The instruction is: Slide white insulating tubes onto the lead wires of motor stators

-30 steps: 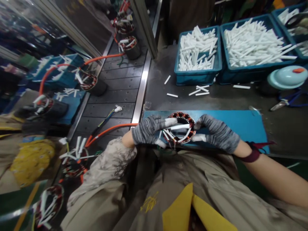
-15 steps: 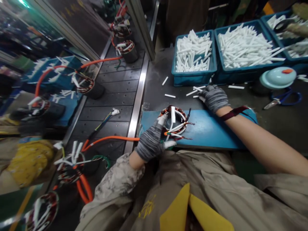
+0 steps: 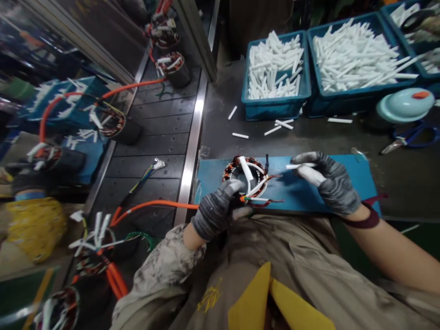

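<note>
A motor stator (image 3: pixel 229 170) with copper windings and white sleeved leads lies on the blue board (image 3: pixel 302 197). My left hand (image 3: pixel 218 206), in a grey glove, grips its near left side, thumb at the rim. Several lead ends with dark or coppery tips (image 3: pixel 275 176) point right from the ring. To the right of them, my gloved right hand (image 3: pixel 326 181) pinches a short white sleeve tube (image 3: pixel 292 167) between thumb and fingers, its free end facing the stator. An orange cable (image 3: pixel 165 202) runs from the left toward my left hand.
Two blue bins (image 3: pixel 278 110) (image 3: pixel 360 94) full of white tubes stand behind, with loose tubes (image 3: pixel 283 124) before them. A lidded cup (image 3: pixel 405 106) and scissors (image 3: pixel 409 140) sit right. Left, a slatted conveyor (image 3: pixel 161 146) carries more stators (image 3: pixel 117 123); a co-worker's gloved hand (image 3: pixel 29 178) is beyond it.
My right hand has come back from the loose tubes by the bin to above the blue board, carrying one white tube. My left hand stays on the stator.
</note>
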`<control>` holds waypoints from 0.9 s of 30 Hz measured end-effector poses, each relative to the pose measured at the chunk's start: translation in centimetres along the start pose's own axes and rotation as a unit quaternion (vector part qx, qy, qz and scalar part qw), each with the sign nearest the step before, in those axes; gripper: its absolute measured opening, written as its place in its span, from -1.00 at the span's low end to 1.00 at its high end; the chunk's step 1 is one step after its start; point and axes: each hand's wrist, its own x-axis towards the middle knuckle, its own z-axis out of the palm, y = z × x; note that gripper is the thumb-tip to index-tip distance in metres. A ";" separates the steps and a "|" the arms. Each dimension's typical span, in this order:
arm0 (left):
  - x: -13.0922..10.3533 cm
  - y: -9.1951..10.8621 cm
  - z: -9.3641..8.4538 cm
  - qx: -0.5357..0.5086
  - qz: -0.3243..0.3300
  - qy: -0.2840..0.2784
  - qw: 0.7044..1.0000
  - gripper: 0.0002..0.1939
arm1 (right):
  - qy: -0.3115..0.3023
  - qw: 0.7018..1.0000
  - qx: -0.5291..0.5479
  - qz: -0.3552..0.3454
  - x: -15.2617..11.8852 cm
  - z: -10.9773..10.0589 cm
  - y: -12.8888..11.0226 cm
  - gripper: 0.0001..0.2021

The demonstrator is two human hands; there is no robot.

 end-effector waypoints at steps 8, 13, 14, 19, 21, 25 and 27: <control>-0.8 -1.1 -0.2 -0.001 0.097 0.016 0.995 -0.58 | -0.079 0.996 0.022 0.020 -0.7 -0.7 1.6 -0.79; -0.5 -1.2 -0.2 0.005 0.098 0.002 0.995 -0.50 | -0.235 0.970 -0.028 -0.046 2.0 0.5 0.4 -0.72; -0.4 -1.2 -0.2 0.008 0.097 -0.006 0.995 -0.48 | -0.265 0.961 -0.046 -0.063 2.7 0.9 0.1 -0.71; 0.4 -0.4 0.1 0.063 0.055 -0.017 0.996 -0.58 | -0.371 0.916 -0.099 -0.115 4.9 2.0 -0.8 -0.64; 0.6 0.1 0.3 0.082 0.039 -0.005 0.996 -0.64 | -0.401 0.909 -0.077 -0.084 5.7 1.4 -0.7 -0.59; 0.6 1.0 0.4 0.094 0.013 -0.007 0.995 -0.64 | -0.204 0.964 -0.145 -0.084 9.3 0.5 0.4 -0.54; 0.5 1.3 0.4 0.101 0.021 0.007 0.995 -0.62 | -0.119 0.929 -0.325 -0.131 11.8 1.1 1.6 -0.64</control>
